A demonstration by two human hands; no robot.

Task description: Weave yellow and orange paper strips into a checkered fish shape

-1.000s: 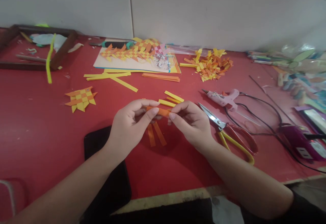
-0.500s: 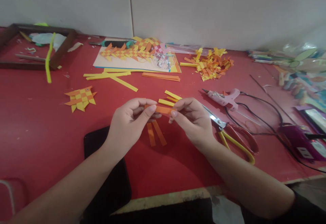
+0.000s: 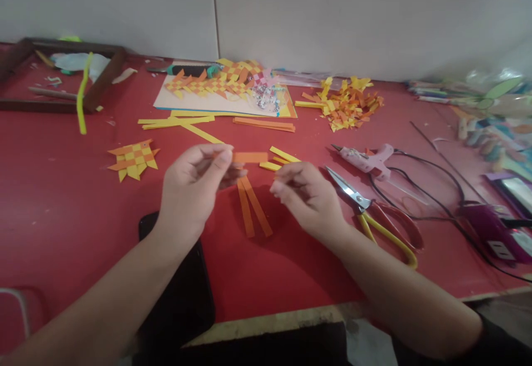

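Observation:
My left hand (image 3: 189,188) pinches an orange paper strip (image 3: 251,157) between thumb and fingers, its free end pointing right. My right hand (image 3: 310,202) is apart from that strip, loosely curled, with a small gap between thumb and forefinger and nothing visible in it. On the table below lie two orange strips (image 3: 254,208), spread in a narrow V. Several short yellow strips (image 3: 279,159) lie just beyond my right hand. A woven yellow-and-orange paper fish (image 3: 133,159) rests at the left.
Scissors (image 3: 359,202) and a pink glue gun (image 3: 368,161) with its cord lie at the right. A black phone (image 3: 187,294) is under my left forearm. Behind are longer yellow strips (image 3: 177,122), orange strips (image 3: 264,125), a pile of folded pieces (image 3: 351,105) and a brown frame (image 3: 93,91).
My right hand has let go of the orange strip's end. My left hand has moved left and slightly away from me, carrying the strip.

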